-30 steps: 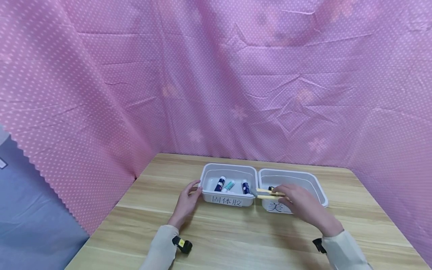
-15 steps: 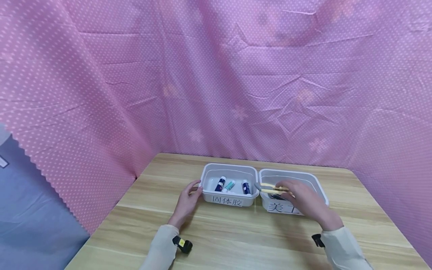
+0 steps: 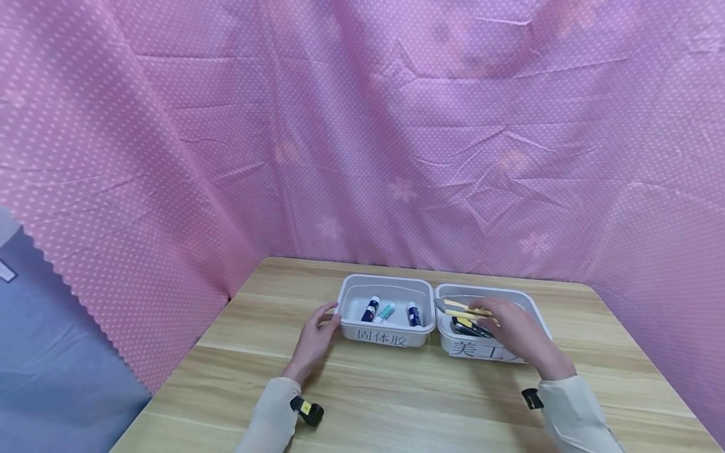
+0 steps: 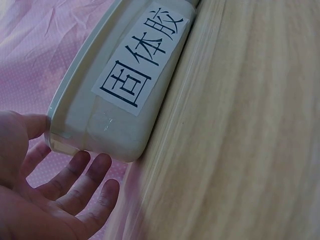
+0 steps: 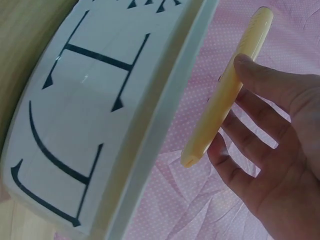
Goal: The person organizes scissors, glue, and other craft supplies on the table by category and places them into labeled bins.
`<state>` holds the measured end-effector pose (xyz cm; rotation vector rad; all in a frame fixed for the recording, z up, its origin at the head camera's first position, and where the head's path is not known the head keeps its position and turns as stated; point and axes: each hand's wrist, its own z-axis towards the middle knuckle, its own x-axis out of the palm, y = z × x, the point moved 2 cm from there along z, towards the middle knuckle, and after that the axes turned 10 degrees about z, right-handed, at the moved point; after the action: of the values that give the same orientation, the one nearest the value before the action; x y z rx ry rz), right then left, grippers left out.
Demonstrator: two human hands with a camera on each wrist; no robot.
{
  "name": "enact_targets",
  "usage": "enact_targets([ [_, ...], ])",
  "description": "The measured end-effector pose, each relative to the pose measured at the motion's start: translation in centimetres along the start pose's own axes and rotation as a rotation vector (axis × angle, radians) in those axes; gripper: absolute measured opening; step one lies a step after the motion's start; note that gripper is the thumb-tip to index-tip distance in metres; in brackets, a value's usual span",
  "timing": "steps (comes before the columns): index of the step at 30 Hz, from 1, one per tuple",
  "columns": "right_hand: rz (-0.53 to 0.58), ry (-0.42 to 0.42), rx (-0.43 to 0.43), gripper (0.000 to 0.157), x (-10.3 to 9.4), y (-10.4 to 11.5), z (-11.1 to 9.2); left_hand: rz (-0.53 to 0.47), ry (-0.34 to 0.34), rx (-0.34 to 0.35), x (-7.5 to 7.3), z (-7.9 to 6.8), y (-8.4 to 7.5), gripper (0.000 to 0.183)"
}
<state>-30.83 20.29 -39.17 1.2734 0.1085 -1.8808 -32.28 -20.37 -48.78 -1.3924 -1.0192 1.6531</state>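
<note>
My right hand (image 3: 512,324) pinches a yellow utility knife (image 3: 461,314) with a grey end above the right-hand white box (image 3: 481,294). In the right wrist view, the thumb lies along the yellow handle (image 5: 227,95), with fingertips on its other side. Several black and yellow utility knives (image 3: 469,328) lie in that box, partly hidden by the hand. My left hand (image 3: 314,336) rests against the left end of the other white box (image 3: 419,339), fingers relaxed and touching its rim. Inside that box lie glue sticks: two dark blue, one (image 3: 370,309) at left, and a green-and-white one (image 3: 386,312).
Both boxes stand side by side on a wooden table (image 3: 374,396), with labels in Chinese characters on their front walls. Pink dotted cloth (image 3: 362,138) hangs behind the table and along its sides. Each wrist bears a black strap (image 3: 306,409).
My right hand has moved right with the yellow utility knife, from the gap between the boxes to above the right-hand box. More of the knives inside now shows. My left hand has stayed put.
</note>
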Motion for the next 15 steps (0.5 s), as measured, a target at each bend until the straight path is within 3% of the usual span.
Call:
enact_targets([
  [15,0.026,-0.014,0.035,0.030,0.0,-1.6,-0.4,-0.012,-0.009,0.028,0.1,0.0,0.1,0.045],
])
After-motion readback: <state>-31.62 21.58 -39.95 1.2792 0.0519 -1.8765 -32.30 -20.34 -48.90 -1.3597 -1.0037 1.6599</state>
